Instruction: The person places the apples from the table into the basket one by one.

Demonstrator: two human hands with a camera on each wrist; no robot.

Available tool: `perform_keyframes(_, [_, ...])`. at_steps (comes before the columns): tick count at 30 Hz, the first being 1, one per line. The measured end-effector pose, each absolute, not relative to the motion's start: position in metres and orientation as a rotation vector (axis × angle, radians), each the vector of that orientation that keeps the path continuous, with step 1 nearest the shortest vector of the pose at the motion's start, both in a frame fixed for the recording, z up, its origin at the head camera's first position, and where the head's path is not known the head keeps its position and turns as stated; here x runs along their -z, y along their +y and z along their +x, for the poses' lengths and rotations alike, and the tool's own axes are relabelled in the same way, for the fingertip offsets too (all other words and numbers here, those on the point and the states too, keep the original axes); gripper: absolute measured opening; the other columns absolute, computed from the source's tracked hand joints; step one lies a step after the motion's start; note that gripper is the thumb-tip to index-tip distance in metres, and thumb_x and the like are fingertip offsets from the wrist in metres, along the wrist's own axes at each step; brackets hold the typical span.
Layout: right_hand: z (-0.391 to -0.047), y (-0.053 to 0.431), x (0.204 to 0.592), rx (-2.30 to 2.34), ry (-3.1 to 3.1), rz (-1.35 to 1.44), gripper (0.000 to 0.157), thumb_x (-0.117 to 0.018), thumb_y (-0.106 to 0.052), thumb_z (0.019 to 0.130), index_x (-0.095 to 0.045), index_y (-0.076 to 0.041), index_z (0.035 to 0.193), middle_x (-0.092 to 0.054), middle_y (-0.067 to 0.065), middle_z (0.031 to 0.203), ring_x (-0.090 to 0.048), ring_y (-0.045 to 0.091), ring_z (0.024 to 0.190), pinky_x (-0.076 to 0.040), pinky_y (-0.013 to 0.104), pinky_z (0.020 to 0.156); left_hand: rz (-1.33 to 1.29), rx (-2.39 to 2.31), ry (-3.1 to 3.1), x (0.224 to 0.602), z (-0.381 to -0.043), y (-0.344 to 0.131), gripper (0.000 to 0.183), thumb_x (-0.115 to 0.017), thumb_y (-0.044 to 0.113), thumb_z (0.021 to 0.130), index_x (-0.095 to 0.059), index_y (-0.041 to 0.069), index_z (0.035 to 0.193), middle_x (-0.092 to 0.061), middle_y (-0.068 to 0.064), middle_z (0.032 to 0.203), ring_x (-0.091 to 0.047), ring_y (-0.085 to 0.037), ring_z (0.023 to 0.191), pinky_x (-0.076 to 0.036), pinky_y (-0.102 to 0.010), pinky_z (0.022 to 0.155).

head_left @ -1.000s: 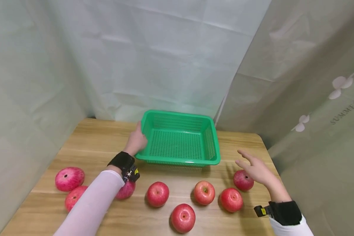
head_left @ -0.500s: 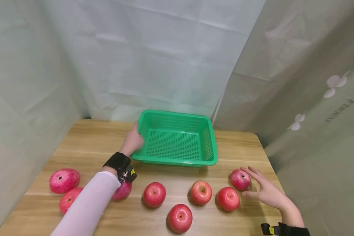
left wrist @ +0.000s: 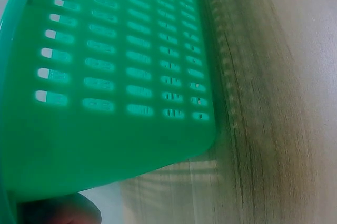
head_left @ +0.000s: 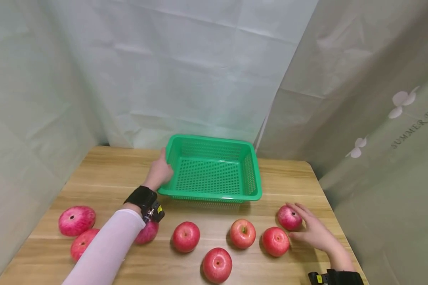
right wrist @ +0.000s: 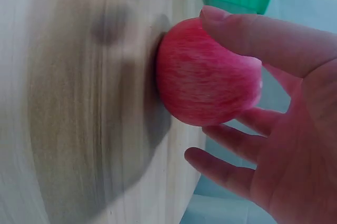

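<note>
On the left rim of a green plastic basket, my left hand holds on, thumb side up. In the left wrist view, a dark fingertip shows under the rim beside the slotted wall. My right hand is at the rightmost apple, which stands on the table. Seen from the right wrist, this apple lies between the thumb and the outstretched fingers. The thumb overlaps its upper side, and other fingers are partly hidden behind it.
Several red apples lie along the front of the wooden table. At the left are more, including a striped one; my left forearm passes over that side. Pale curtains hang behind and at both sides.
My right hand has come down from above and behind the rightmost apple to its right side, fingers around it. The left hand stays at the basket rim. The head view has shifted slightly.
</note>
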State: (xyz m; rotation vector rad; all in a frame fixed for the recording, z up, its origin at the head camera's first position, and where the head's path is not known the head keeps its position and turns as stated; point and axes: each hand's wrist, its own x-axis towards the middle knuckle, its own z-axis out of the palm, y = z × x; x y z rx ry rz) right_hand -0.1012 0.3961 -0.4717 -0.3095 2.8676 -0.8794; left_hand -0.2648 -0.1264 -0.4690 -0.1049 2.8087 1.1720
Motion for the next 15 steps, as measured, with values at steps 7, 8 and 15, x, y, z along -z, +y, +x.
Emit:
perform_keyframes(7, [-0.107, 0.392, 0.476, 0.870, 2.853, -0.306, 0.094, -0.095, -0.010, 0.078, -0.050, -0.014, 0.160, -0.035, 0.034, 0.162, -0.046, 0.062, 0.137, -0.047, 0.076, 0.098, -0.078, -1.141, 2.844, 0.469, -0.267, -0.127, 0.078, -0.040, 0.005, 0.106, 0.005, 0.001, 0.170, -0.065, -0.036, 0.105, -0.059, -0.029, 0.067, -0.048, -0.037, 0.058])
perform_keyframes(8, [-0.108, 0.392, 0.477, 0.861, 2.856, -0.307, 0.093, -0.095, -0.010, 0.078, -0.051, -0.014, 0.160, -0.036, 0.034, 0.161, -0.047, 0.062, 0.136, -0.048, 0.075, 0.098, -0.077, -1.137, 2.846, 0.469, -0.267, -0.127, 0.078, -0.040, 0.005, 0.107, 0.005, 0.000, 0.170, -0.065, -0.035, 0.104, -0.059, -0.029, 0.067, -0.048, -0.037, 0.058])
perform_keyframes(15, [-0.113, 0.391, 0.486, 0.890, 2.895, -0.312, 0.074, -0.093, -0.006, 0.080, -0.059, -0.010, 0.145, -0.053, 0.026, 0.148, -0.059, 0.050, 0.126, -0.051, 0.069, 0.099, -0.073, -1.084, 2.869, 0.471, -0.267, -0.127, 0.078, -0.040, 0.006, 0.106, 0.005, -0.001, 0.170, -0.063, -0.028, 0.088, -0.058, -0.028, 0.063, -0.047, -0.037, 0.055])
